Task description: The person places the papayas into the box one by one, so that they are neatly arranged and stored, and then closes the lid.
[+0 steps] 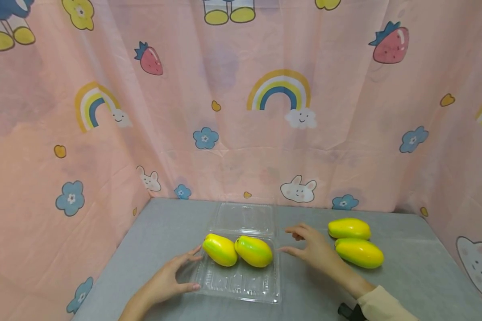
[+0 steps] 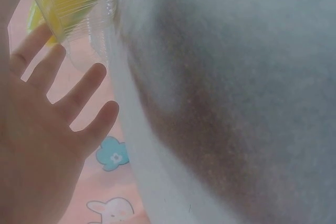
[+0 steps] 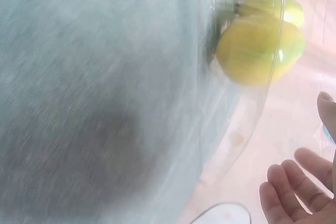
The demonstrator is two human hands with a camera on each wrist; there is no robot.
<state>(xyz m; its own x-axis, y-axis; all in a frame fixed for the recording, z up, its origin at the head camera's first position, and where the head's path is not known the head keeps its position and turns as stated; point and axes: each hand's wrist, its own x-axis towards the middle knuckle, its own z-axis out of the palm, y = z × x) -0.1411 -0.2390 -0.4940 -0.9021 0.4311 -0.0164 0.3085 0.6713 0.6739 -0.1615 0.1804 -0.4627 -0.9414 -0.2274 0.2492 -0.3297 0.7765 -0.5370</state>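
Observation:
A clear plastic clamshell box (image 1: 241, 285) lies on the table with its lid (image 1: 245, 218) folded back. Two yellow-green fruits, which look like papayas, sit side by side in the back of its tray: a left papaya (image 1: 220, 250) and a right papaya (image 1: 254, 252). At the box's left edge is my left hand (image 1: 166, 278), fingers and thumb spread along the rim; whether they touch it I cannot tell. My right hand (image 1: 315, 249) hovers just right of the box, thumb and fingers apart, holding nothing. In the right wrist view, the right papaya (image 3: 257, 51) shows through the clear wall.
Two more papayas lie on the grey table (image 1: 409, 249) to the right, a back one (image 1: 349, 228) and a front one (image 1: 359, 253), close to my right forearm. A black object (image 1: 350, 312) shows by the right sleeve. Pink printed cloth (image 1: 233, 169) encloses the table's back and sides.

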